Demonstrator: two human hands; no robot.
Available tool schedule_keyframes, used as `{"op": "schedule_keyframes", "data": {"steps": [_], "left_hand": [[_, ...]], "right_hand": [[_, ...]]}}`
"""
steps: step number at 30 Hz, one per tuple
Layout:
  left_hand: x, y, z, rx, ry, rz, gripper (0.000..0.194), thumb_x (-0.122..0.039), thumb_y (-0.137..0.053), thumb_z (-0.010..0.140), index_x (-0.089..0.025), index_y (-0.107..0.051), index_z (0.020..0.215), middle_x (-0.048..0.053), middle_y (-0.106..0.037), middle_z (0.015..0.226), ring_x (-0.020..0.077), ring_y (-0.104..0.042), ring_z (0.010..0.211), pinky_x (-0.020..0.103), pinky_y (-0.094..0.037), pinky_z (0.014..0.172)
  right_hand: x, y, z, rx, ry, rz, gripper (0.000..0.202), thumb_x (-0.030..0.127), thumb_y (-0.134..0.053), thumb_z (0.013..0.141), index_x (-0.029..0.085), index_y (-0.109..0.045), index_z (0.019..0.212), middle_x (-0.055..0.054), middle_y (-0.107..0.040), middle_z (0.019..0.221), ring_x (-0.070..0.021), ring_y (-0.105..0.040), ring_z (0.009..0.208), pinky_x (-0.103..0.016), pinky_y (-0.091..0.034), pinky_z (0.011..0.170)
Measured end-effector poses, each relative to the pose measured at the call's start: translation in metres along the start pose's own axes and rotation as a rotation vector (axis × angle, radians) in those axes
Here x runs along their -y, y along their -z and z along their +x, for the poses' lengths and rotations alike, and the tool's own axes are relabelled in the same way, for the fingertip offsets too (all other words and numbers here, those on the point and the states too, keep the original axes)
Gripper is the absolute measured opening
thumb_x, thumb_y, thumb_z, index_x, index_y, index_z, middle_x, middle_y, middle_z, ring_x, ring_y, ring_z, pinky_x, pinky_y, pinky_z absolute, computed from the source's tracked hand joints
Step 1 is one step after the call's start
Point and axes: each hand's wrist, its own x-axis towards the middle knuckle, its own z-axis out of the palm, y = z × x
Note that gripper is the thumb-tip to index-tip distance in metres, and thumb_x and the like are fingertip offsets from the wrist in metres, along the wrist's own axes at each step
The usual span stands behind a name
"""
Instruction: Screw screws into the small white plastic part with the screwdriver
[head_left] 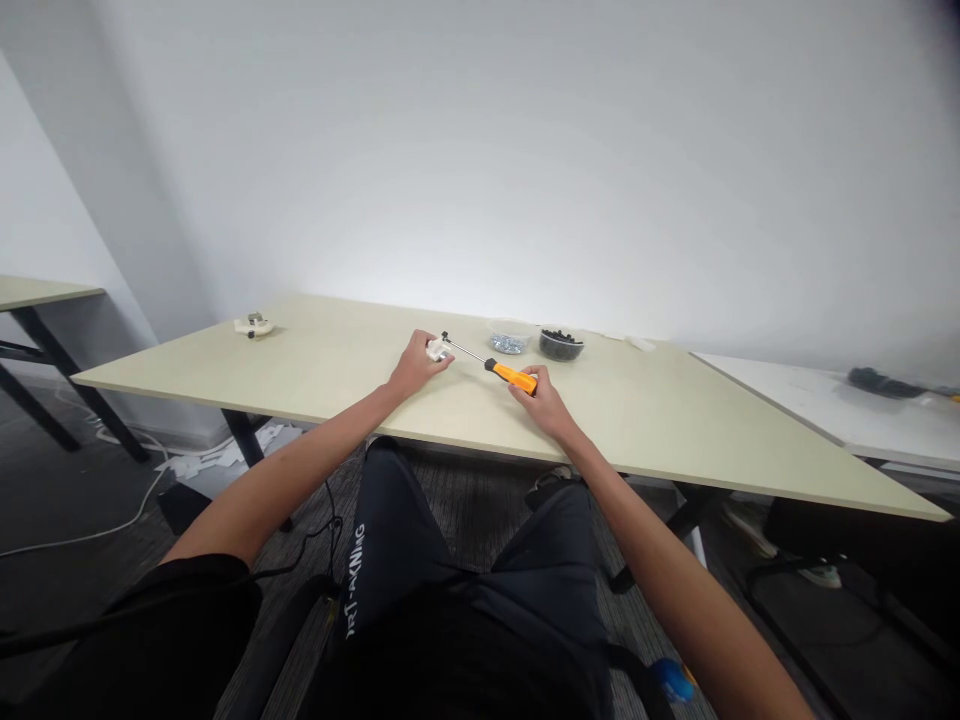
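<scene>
Dark trousers [555, 540] with white lettering down one leg are filling the bottom of the view, knees pointing at a pale-topped table [337, 370]. Right hand [546, 402] is gripping the orange handle of a screwdriver [512, 377], fingers curling round it, shaft aiming left. Left hand [414, 365] is pinching a small white plastic part [437, 349] between thumb and fingers, over the table; can't tell if it's resting on it. Screwdriver tip is ending at a small black piece [445, 336] right by that part, but whether it's actually seated is too tiny to call.

Just beyond, a clear tub of silvery hardware [508, 344] is sitting beside a bowl of black pieces [561, 346]. Way off left, a white assembly with dark bits [255, 325] is lying alone, maybe a finished one. I'd guess this job is midway: part in hand, driver lined up, tightening probably remaining, plenty of hardware waiting. Behind it all, a plain wall [480, 150] is rising.
</scene>
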Motion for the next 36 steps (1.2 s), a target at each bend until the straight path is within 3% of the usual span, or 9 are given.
{"op": "schedule_keyframes", "data": {"steps": [6, 9, 13, 16, 21, 24, 28, 32, 36], "left_hand": [[-0.0023, 0.0017, -0.0010, 0.028, -0.004, -0.010, 0.039, -0.041, -0.067, 0.077, -0.022, -0.045, 0.103, 0.004, -0.054, 0.101, 0.0202, -0.054, 0.095, 0.035, -0.043, 0.085], [-0.0022, 0.0013, -0.0013, 0.030, -0.002, -0.011, 0.039, -0.041, -0.068, 0.077, -0.022, -0.045, 0.103, 0.004, -0.054, 0.101, 0.0201, -0.054, 0.094, 0.035, -0.043, 0.084], [-0.0016, 0.0008, -0.0008, 0.021, 0.005, -0.005, 0.038, -0.041, -0.067, 0.077, -0.022, -0.046, 0.103, 0.004, -0.054, 0.101, 0.0201, -0.054, 0.094, 0.035, -0.043, 0.084], [-0.0014, 0.0013, -0.0008, 0.021, -0.002, 0.002, 0.037, -0.040, -0.067, 0.078, -0.022, -0.046, 0.103, 0.004, -0.054, 0.101, 0.0201, -0.054, 0.094, 0.035, -0.043, 0.084], [-0.0022, 0.0016, -0.0015, 0.030, -0.015, 0.001, 0.038, -0.041, -0.067, 0.078, -0.022, -0.045, 0.103, 0.004, -0.054, 0.101, 0.0203, -0.054, 0.094, 0.035, -0.043, 0.083], [-0.0029, 0.0012, -0.0018, 0.034, -0.009, 0.003, 0.038, -0.040, -0.067, 0.078, -0.022, -0.045, 0.103, 0.004, -0.054, 0.101, 0.0206, -0.054, 0.095, 0.036, -0.043, 0.084], [-0.0027, 0.0011, -0.0015, 0.017, -0.003, -0.003, 0.038, -0.040, -0.067, 0.078, -0.022, -0.045, 0.103, 0.004, -0.054, 0.100, 0.0204, -0.054, 0.095, 0.035, -0.043, 0.083], [-0.0025, 0.0015, -0.0011, 0.022, 0.004, -0.004, 0.038, -0.040, -0.067, 0.078, -0.023, -0.045, 0.103, 0.004, -0.054, 0.101, 0.0205, -0.054, 0.095, 0.035, -0.043, 0.083], [-0.0023, 0.0013, -0.0012, 0.026, 0.003, -0.005, 0.038, -0.041, -0.067, 0.078, -0.022, -0.045, 0.103, 0.004, -0.054, 0.101, 0.0205, -0.054, 0.095, 0.035, -0.043, 0.083]], "right_hand": [[-0.0005, 0.0010, 0.0015, -0.011, -0.082, -0.042, 0.048, 0.065, -0.034, 0.090, 0.021, -0.050, 0.078, -0.001, -0.050, 0.066, -0.0175, -0.047, 0.062, -0.028, -0.035, 0.060], [0.0005, 0.0003, 0.0016, -0.025, -0.069, 0.011, 0.047, 0.064, -0.036, 0.090, 0.020, -0.054, 0.092, -0.002, -0.055, 0.076, -0.0181, -0.050, 0.069, -0.028, -0.038, 0.065], [0.0013, -0.0005, 0.0005, -0.017, -0.033, 0.052, 0.049, 0.056, -0.055, 0.082, 0.022, -0.042, 0.115, -0.003, -0.057, 0.095, -0.0180, -0.053, 0.078, -0.028, -0.040, 0.072], [0.0012, 0.0003, 0.0000, -0.028, -0.015, 0.016, 0.042, 0.054, -0.056, 0.082, 0.021, -0.044, 0.107, -0.003, -0.058, 0.096, -0.0175, -0.052, 0.078, -0.028, -0.040, 0.071], [0.0027, 0.0020, 0.0000, -0.003, -0.067, -0.056, 0.047, 0.061, -0.032, 0.092, 0.021, -0.049, 0.074, 0.000, -0.051, 0.067, -0.0164, -0.046, 0.063, -0.028, -0.035, 0.064], [0.0032, 0.0014, -0.0002, -0.017, -0.060, -0.023, 0.044, 0.061, -0.035, 0.091, 0.021, -0.053, 0.088, 0.000, -0.054, 0.074, -0.0170, -0.048, 0.066, -0.028, -0.036, 0.065], [0.0008, -0.0004, -0.0003, 0.003, -0.015, 0.021, 0.047, 0.055, -0.055, 0.082, 0.022, -0.043, 0.114, -0.002, -0.057, 0.091, -0.0177, -0.052, 0.074, -0.028, -0.039, 0.068], [-0.0009, 0.0004, 0.0002, -0.018, -0.013, -0.031, 0.037, 0.056, -0.050, 0.085, 0.022, -0.048, 0.098, -0.002, -0.059, 0.086, -0.0175, -0.051, 0.071, -0.027, -0.038, 0.066], [0.0002, 0.0013, 0.0004, 0.005, -0.076, -0.061, 0.047, 0.062, -0.034, 0.091, 0.021, -0.052, 0.080, -0.001, -0.055, 0.069, -0.0166, -0.048, 0.063, -0.028, -0.035, 0.062]]}}
